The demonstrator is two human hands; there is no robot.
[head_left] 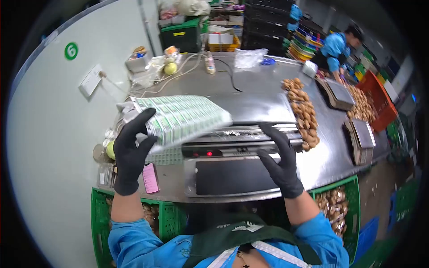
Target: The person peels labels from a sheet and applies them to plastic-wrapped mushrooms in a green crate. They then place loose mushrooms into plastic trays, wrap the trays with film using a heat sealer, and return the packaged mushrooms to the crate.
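My left hand (130,152), in a black glove, pinches the left edge of a stack of green-and-white label sheets (183,117). The sheets are tilted above the table, and their right end is blurred. Over the right part of a film wrapping machine (210,153) is my right hand (284,167), also gloved in black, with thumb and fingers apart and nothing between them. A red light glows on the machine's front panel, and a dark plate (232,177) lies in front of it. Below the sheets, a green gridded sheet (165,156) rests on the table.
Wrapped brown mushroom packs (304,117) line the table (263,82) on the right, near two scales (336,93). A pink-screened phone (150,178) lies at the left. Green crates (172,219) stand below the front edge. Another person (336,47) works at the back right beside an orange crate (376,99).
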